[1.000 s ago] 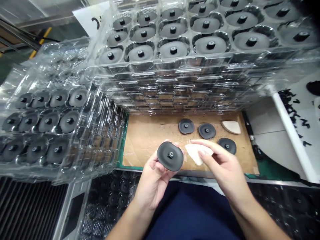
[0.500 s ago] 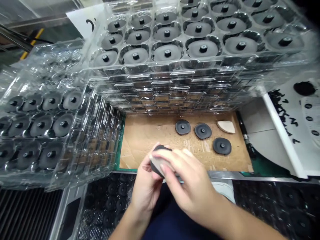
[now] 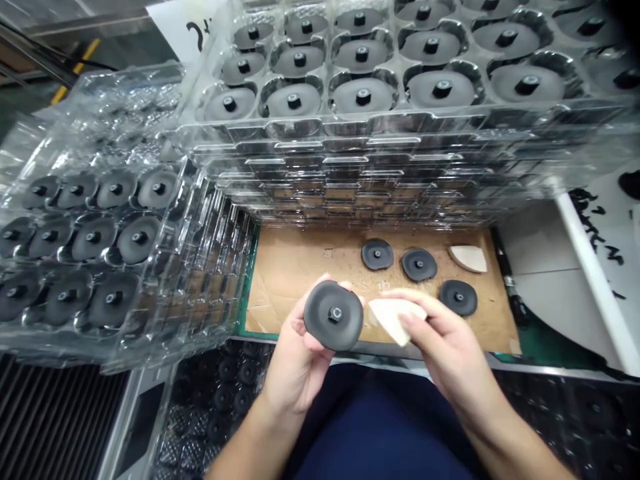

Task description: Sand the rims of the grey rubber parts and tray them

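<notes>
Black disc [image 3: 333, 316], held at edge in left hand [image 3: 299, 363] at near centre, left of white wedge [image 3: 393, 315] pinched in right hand [image 3: 450, 337]: likely light, stiff, slippery; grip by rim [image 3: 361, 319], clear of hub [image 3: 335, 313].

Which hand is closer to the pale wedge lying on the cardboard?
Right: the right hand is below the lying wedge in view; the left hand, holding a black disc, is farther off, down and to the left.

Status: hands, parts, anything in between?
Left hand holding black disc, stem showing. Right hand holding pale wedge, apart from disc. No other part between them; three more discs on cardboard.
</notes>
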### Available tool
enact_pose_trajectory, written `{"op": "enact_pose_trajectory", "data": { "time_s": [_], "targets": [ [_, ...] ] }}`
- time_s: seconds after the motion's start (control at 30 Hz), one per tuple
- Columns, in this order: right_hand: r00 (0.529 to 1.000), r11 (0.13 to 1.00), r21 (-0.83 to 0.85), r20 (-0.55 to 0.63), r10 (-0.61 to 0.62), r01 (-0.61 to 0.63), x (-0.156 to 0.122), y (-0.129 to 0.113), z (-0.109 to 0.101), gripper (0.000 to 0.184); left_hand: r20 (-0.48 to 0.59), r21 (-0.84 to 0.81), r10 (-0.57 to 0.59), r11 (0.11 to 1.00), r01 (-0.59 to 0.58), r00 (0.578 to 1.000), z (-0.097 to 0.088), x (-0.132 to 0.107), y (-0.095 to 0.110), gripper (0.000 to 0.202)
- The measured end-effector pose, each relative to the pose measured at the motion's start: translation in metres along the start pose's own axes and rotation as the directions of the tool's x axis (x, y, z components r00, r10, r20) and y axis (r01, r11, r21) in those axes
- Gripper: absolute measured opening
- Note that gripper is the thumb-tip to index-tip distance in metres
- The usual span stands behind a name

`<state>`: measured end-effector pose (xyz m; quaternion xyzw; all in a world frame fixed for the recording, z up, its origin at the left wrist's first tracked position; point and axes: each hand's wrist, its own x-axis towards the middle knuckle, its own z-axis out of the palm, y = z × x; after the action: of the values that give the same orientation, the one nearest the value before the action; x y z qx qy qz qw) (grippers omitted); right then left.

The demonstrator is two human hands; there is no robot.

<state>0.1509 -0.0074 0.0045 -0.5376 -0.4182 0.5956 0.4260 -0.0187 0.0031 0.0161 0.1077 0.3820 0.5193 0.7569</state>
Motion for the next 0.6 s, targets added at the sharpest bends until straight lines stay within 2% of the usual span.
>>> {"op": "enact_pose_trajectory", "data": {
  "time_s": [0.07,0.13,0.2,0.27,0.37,0.43,0.47,0.53,0.6],
  "targets": [
    [0.987,0.993,0.077,-0.127,0.1,-0.091,0.001,0.015,-0.011,0.023,0.011,-0.023,-0.027,0.999,0.027,1.0,0.004,0.0,0.0,0.046],
    [0.972,0.984,0.116,-0.173,0.158,-0.139,0.005,0.021,-0.018,0.026,0.015,-0.038,-0.043,0.998,0.044,0.999,0.007,-0.001,-0.001,0.046],
    [0.97,0.986,0.1,-0.189,0.15,-0.133,0.008,0.017,-0.02,0.026,0.008,-0.036,-0.062,0.997,0.062,0.998,0.009,-0.002,-0.002,0.045],
    [0.978,0.998,0.015,-0.2,0.059,-0.057,0.009,0.004,-0.017,0.025,0.007,-0.023,-0.07,0.997,0.07,0.998,0.01,-0.004,-0.004,0.045],
    [0.959,0.965,-0.195,-0.187,-0.211,0.175,0.005,-0.023,0.0,0.022,0.003,0.004,-0.039,0.999,0.039,0.999,0.009,-0.005,-0.009,0.047],
    [0.901,0.857,-0.353,-0.078,-0.426,0.375,0.001,-0.039,0.015,0.024,0.003,0.038,-0.035,0.999,0.035,0.999,0.006,-0.005,-0.011,0.049],
    [0.866,0.787,-0.406,0.021,-0.5,0.464,0.0,-0.044,0.021,0.025,0.002,0.059,-0.045,0.997,0.045,0.999,0.004,-0.005,-0.012,0.049],
    [0.825,0.701,-0.435,0.264,-0.5,0.564,-0.001,-0.051,0.031,0.025,-0.015,0.091,-0.056,0.994,0.057,0.998,-0.001,-0.005,-0.01,0.048],
    [0.806,0.697,-0.426,0.435,-0.401,0.576,0.001,-0.053,0.036,0.024,-0.061,0.097,-0.031,0.995,0.037,0.998,-0.004,-0.004,-0.009,0.046]
  ]
}}
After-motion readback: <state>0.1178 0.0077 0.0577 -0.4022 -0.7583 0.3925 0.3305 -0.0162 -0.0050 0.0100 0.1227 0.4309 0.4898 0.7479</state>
